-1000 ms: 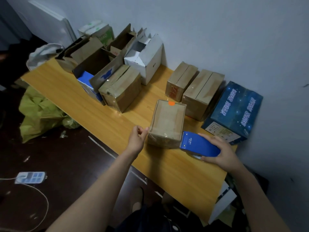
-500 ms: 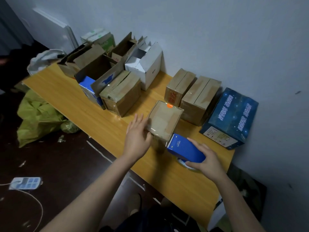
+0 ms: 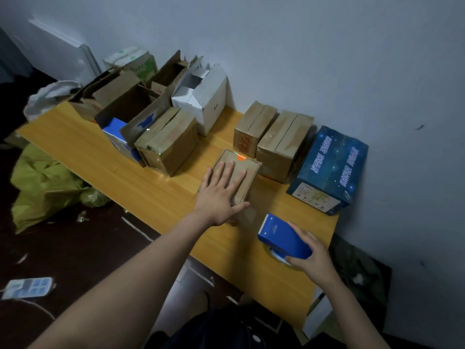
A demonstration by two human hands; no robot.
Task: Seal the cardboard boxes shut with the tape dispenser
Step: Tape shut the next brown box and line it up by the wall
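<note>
In the head view, the left hand (image 3: 221, 195) lies flat on the small cardboard box (image 3: 253, 170), its fingers (image 3: 231, 170) straight and spread, pressing down and gripping nothing. The right hand (image 3: 312, 258) has its fingers curled round the rear of the blue tape dispenser (image 3: 281, 235), which sits low over the counter (image 3: 161, 195), just beside the box but apart from it, with the toothed blade towards the box.

The likeliest trouble is the spread hand covering much of the box top: a strip run across could stick to the fingers or go on crooked. The thumb near the box's front corner is the part closest to the blade. The box looks light and the counter smooth, so a pull on the tape could slide it if the pressure eases. Whether a free tape end is ready cannot be seen.

Counted:
- one tape dispenser
- one box under the hand, bearing an orange sticker (image 3: 241, 157)
- three closed brown boxes, one at left (image 3: 168, 139) and two near the wall (image 3: 254, 124) (image 3: 284, 142)
- one dark blue printed box (image 3: 329, 170)
- one white box (image 3: 208, 102) with open flaps
- at least two open brown boxes (image 3: 125, 104) at the rear left, though that pile is hard to separate
</note>
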